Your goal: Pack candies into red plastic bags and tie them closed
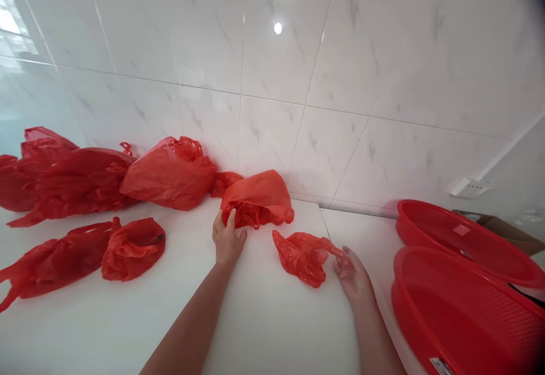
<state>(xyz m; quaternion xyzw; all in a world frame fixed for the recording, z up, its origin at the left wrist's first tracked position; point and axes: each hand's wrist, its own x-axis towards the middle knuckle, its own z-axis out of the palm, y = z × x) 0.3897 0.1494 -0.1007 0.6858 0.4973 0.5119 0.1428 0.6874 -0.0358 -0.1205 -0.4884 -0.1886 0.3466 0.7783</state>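
A red plastic bag [272, 190] lies bunched on the white table against the wall, its opening toward me. At its left front edge is my left hand [227, 241], thumb and fingers apart, fingertips touching the crumpled plastic. A smaller crumpled red plastic bag [303, 256] rests on the table to the right. My right hand [354, 276] has the narrow end of that bag between its fingers. The thumb is partly hidden there.
Red plastic bags [76, 176] are heaped along the wall at left, beside a fuller bag [172, 173]. Two more bags lie in front, one elongated [63, 258], one rounded [134, 250]. At right stand two red plastic baskets [426, 307] and a cardboard box [506, 232].
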